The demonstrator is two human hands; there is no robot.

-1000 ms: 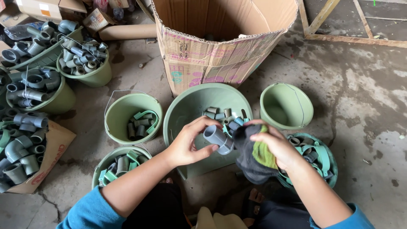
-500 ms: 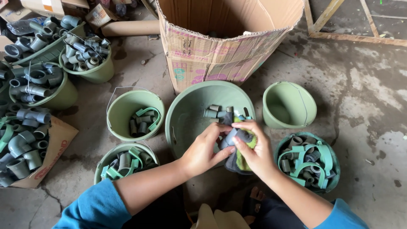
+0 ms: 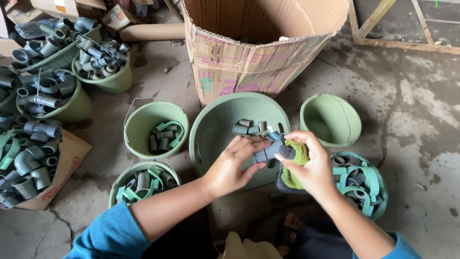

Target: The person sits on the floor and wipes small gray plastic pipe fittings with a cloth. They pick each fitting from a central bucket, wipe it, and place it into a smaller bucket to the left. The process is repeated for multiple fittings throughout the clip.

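1. The left hand (image 3: 235, 165) is closed around a short grey plastic pipe fitting (image 3: 267, 152), fingers laid along its top and thumb tucked beneath.
2. The right hand (image 3: 311, 165) grips a green-and-dark rag (image 3: 293, 168) and presses it against the end of the fitting; the fingers curl over the cloth, and the rest of it hangs below the palm.
3. The fitting is held in the air between the two hands, above the near rim of a large pale green plastic basin (image 3: 215, 129).
4. Inside that basin, at its far side, lies a small cluster of grey fittings (image 3: 250, 128), well apart from its near wall.
5. Left of the basin stands a pale green bucket with a wire handle (image 3: 139, 124), holding a few grey pieces and a teal ring.
6. Nearer the person, a second green bucket (image 3: 125, 173) is filled with grey and teal parts.
7. Right of the hands, a teal basket (image 3: 378, 182) holds teal rings and grey pieces; behind it a tilted, empty-looking green bucket (image 3: 350, 120) rests on the concrete floor (image 3: 412, 96).
8. A large open cardboard box (image 3: 249, 62) stands just behind the basin.
9. At far left, more green buckets (image 3: 115, 84) and a cardboard tray (image 3: 67, 163) are heaped with grey elbows and tees.
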